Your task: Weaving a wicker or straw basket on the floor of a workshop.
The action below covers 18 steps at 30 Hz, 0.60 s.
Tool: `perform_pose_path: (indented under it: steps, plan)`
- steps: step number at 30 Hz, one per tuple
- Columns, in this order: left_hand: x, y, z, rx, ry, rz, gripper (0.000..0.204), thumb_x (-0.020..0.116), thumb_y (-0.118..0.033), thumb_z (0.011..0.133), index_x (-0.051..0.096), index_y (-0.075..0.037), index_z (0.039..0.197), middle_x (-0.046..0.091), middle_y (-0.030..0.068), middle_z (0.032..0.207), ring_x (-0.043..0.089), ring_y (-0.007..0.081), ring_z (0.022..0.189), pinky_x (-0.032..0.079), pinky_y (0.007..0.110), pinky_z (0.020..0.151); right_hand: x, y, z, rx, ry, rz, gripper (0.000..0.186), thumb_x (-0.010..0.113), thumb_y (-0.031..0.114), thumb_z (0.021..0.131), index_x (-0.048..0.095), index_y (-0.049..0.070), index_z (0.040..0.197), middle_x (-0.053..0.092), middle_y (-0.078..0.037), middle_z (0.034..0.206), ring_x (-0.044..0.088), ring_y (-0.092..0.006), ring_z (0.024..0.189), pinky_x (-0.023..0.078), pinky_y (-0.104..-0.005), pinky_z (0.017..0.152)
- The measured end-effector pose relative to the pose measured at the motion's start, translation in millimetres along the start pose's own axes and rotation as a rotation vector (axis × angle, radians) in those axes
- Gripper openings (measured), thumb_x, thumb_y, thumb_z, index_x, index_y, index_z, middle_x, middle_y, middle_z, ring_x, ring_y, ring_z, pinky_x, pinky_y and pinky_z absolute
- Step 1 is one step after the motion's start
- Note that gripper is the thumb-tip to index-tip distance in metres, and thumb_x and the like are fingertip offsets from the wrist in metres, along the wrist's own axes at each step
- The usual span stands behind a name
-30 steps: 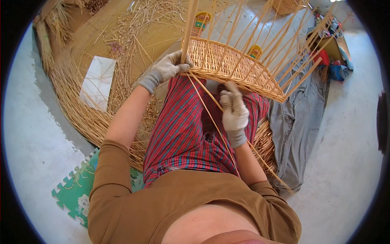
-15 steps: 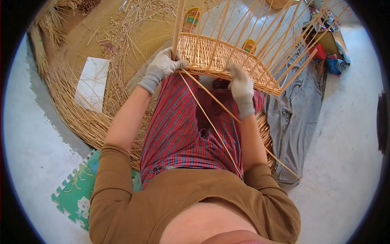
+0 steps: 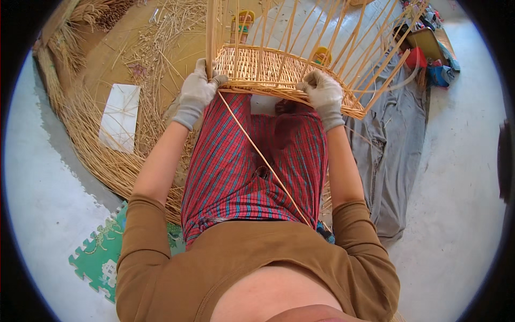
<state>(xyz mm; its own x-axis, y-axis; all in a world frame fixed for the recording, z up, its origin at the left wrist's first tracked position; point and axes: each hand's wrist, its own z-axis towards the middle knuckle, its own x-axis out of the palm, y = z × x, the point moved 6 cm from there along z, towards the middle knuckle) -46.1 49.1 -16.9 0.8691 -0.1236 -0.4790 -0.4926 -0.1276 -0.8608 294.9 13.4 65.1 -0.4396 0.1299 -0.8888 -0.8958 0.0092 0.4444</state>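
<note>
A partly woven wicker basket (image 3: 257, 67) rests over my knees, its flat woven panel facing up. Thin upright stakes (image 3: 289, 32) rise from it, and a thicker post (image 3: 211, 35) stands at its left corner. My left hand (image 3: 197, 94), in a pale work glove, is closed round that corner at the foot of the post. At the near edge, toward the right, my gloved right hand (image 3: 326, 96) is closed, fingertips pressed to the weave; whatever strand it pinches is mostly hidden. One loose wicker strand (image 3: 260, 153) slants from the left corner across my lap.
Loose wicker rods (image 3: 102, 166) lie in a curved heap on the left, with a white board (image 3: 119, 118) on them. Grey cloth (image 3: 389, 177) covers floor on the right. A green foam mat (image 3: 96, 260) lies lower left. Yellow sandals (image 3: 245, 19) show beyond the basket.
The basket and my left hand have shifted a little left. My right hand has settled on the near edge. Of two strands crossing my lap, the one reaching far right no longer lies there.
</note>
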Motion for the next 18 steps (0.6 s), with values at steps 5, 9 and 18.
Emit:
perform_pose_path:
  steps: [5,9,18]
  plan:
    - [33.9,-83.1,-36.7,0.71,-0.265,0.755,0.087,0.08,-0.045,0.08,0.044,-0.027,0.157,0.067,0.0075,0.123,0.062,0.0259,0.117,0.035,0.053,0.112,14.4,-4.5,-23.2,-0.006,-0.158,-0.024,0.041,0.088,0.045,0.073,0.074,0.01,0.087,0.072,-0.009,0.085,0.069,-0.0286,0.085,0.052,-0.0418,0.08]
    - [75.6,-77.4,-26.8,0.623,0.032,0.771,0.07,0.078,-0.031,0.083,0.054,-0.027,0.149,0.069,0.0073,0.112,0.065,0.0264,0.105,0.043,0.047,0.103,1.3,-0.9,-40.1,0.063,-0.443,-0.373,0.052,0.083,0.06,0.074,0.073,0.01,0.083,0.07,-0.009,0.088,0.066,-0.032,0.088,0.048,-0.0454,0.085]
    - [78.9,-63.3,-29.2,0.72,-0.059,0.678,0.092,0.074,-0.015,0.083,0.032,-0.033,0.163,0.067,0.0038,0.098,0.064,0.023,0.088,0.047,0.041,0.088,-22.3,24.0,29.6,-0.06,-0.462,0.622,0.038,0.079,0.01,0.087,0.065,0.008,0.123,0.073,-0.007,0.104,0.069,-0.0183,0.097,0.056,-0.0331,0.085]
